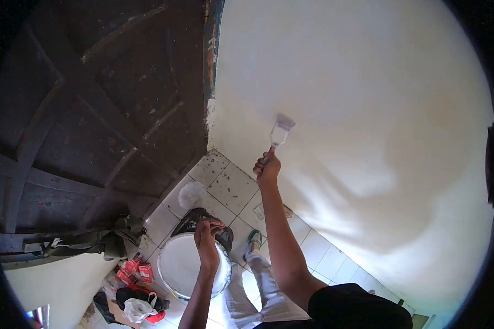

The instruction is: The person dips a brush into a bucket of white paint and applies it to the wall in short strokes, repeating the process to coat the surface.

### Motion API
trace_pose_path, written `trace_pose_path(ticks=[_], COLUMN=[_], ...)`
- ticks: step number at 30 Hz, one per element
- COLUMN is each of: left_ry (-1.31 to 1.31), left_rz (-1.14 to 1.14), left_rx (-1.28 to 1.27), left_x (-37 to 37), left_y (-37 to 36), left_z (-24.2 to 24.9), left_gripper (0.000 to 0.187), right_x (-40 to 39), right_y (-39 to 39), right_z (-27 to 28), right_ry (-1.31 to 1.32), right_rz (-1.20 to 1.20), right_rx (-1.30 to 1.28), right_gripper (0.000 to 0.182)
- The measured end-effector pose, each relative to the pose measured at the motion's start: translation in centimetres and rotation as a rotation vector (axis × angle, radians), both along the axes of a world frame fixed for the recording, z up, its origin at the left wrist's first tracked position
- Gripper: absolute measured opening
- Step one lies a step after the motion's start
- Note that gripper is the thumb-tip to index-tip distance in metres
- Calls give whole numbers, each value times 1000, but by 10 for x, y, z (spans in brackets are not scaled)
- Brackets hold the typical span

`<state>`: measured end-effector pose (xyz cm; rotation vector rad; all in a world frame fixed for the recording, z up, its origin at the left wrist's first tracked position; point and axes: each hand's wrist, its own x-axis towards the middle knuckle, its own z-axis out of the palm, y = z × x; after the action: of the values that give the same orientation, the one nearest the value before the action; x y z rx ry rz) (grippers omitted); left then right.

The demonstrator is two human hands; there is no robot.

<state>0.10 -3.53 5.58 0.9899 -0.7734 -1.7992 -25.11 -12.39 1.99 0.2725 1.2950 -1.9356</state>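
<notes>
My right hand (267, 166) is wrapped round the handle of a paintbrush (280, 131), held up in front of the cream wall (357, 98). The brush points upward, its bristles overlapping the wall in this view. My left hand (207, 238) hangs over the near side of a large round bucket (161, 266), fingers loosely bent and apart with nothing seen in them. White paint (184, 262) or a similar white surface fills the bucket's round top. A black plastic bag (224, 239) lies against its far side.
A dark panelled door (121, 98) stands at the left, meeting the wall at a chipped edge. A clear plastic bag (192, 194) lies on the spotted floor tiles (233, 189). Red boxes (145, 272) and a pile of bags sit lower left. My shoe (254, 238) is beside the bucket.
</notes>
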Motion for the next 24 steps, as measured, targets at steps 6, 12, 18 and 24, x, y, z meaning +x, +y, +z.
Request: trace_pose_path(ticks=[6,12,18,24], left_ry=[79,96,82,78], left_rz=[17,87,155,200], left_rx=[7,-3,-32,-24], left_x=[1,4,19,23], left_y=[4,4,0,-5], left_z=[8,7,22,24], left_gripper=[26,27,25,26], right_x=[-22,-33,-3,-27], right_y=[-1,-14,10,0], right_z=[17,215,273,194], right_ry=[-227,127,590,656], right_rz=[60,201,156,4], right_rx=[-69,-294,-241,-106], right_gripper=[25,27,26,29])
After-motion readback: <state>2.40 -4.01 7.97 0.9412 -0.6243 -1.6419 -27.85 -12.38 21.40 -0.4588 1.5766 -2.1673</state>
